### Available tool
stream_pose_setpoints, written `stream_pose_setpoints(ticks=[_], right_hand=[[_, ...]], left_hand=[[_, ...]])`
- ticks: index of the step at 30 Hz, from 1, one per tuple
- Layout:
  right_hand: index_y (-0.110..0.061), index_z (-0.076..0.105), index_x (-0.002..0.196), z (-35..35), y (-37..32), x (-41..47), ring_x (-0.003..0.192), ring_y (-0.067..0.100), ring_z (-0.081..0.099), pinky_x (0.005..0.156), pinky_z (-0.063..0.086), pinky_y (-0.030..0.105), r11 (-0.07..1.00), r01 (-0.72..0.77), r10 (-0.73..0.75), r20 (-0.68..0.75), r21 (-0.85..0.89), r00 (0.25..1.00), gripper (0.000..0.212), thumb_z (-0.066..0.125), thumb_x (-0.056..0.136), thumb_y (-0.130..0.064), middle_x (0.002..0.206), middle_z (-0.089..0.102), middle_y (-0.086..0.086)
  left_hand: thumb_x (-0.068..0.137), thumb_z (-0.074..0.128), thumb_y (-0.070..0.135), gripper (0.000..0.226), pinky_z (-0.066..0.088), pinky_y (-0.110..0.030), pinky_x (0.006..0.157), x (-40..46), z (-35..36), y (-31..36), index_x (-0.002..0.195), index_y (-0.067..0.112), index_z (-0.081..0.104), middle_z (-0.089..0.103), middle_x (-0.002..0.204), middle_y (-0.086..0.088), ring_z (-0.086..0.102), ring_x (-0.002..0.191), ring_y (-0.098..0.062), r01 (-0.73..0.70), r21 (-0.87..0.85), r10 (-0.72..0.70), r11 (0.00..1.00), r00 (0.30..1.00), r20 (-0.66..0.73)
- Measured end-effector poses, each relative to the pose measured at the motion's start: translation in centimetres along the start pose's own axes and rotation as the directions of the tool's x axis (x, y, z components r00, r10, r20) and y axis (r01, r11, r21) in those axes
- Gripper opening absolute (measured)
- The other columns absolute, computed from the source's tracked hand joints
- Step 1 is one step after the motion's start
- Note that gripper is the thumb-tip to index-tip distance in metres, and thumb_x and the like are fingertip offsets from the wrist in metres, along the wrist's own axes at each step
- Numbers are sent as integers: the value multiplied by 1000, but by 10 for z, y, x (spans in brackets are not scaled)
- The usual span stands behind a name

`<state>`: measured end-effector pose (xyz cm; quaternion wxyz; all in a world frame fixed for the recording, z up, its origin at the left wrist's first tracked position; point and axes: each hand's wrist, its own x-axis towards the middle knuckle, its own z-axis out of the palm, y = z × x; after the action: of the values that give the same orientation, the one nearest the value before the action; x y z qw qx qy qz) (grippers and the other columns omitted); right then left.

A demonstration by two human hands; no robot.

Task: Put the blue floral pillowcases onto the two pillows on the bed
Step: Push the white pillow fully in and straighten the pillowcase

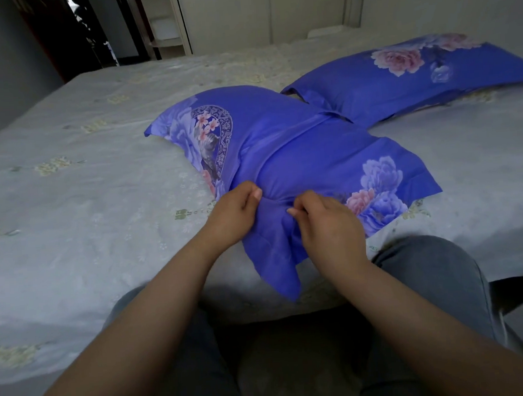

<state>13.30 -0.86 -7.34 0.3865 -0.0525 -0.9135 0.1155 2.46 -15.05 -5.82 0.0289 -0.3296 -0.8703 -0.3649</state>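
We see the left hand (233, 211) and right hand (328, 224) both pinching the near pillowcase (297, 153) at the bed (71, 177) edge; the far pillow (405, 78) lies covered behind

Pale grey bedsheet (80, 177) with faint yellow-green flower print, white shelf unit (166, 24) back by the wall, dark doorway (72, 32) far left.

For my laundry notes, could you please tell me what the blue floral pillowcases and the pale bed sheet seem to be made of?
The blue floral pillowcases look like thin, smooth woven fabric, perhaps cotton or polyester: soft creases, slight sheen. The pale grey bed sheet with faint yellow-green flower motifs looks like matte woven cloth, finely wrinkled.
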Motion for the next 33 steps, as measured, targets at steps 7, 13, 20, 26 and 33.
stream_pose_setpoints(ticks=[7,13,20,26,33], right_hand=[[-14,46,99,3,11,13,80,37,59,63,38,38,903,-389,352,208,182,913,14,44,98,-29,80,63,12],[-18,45,84,10,12,15,58,11,45,61,34,25,754,-488,350,359,440,865,15,57,92,-21,59,46,-10],[-13,59,103,9,10,19,94,29,58,78,42,34,869,-384,246,401,312,882,27,44,98,-35,100,65,9],[-23,70,86,27,20,33,92,32,53,75,42,40,993,103,-81,303,-56,949,25,66,74,-45,100,60,5],[-2,56,85,29,16,61,70,38,64,56,46,38,967,222,-161,382,-121,910,24,61,89,-25,79,65,22]], left_hand=[[96,50,28,21,41,-20,73,16,1,9,86,12,59,59,83,4,53,76,-5,-40,-57,51,998,978,205],[99,45,25,23,32,-19,59,28,-4,2,80,14,52,52,73,6,46,68,-8,-65,65,52,996,984,173],[99,45,25,35,33,-14,58,44,6,-3,65,18,43,45,65,6,42,61,-4,26,43,-40,999,936,350],[94,53,33,21,45,-30,73,25,9,-8,79,19,57,56,75,4,51,72,-13,-29,204,-46,978,936,350],[78,72,30,22,41,-29,47,-23,38,-5,77,16,55,60,59,-4,59,55,-28,-92,449,225,889,941,-253]])
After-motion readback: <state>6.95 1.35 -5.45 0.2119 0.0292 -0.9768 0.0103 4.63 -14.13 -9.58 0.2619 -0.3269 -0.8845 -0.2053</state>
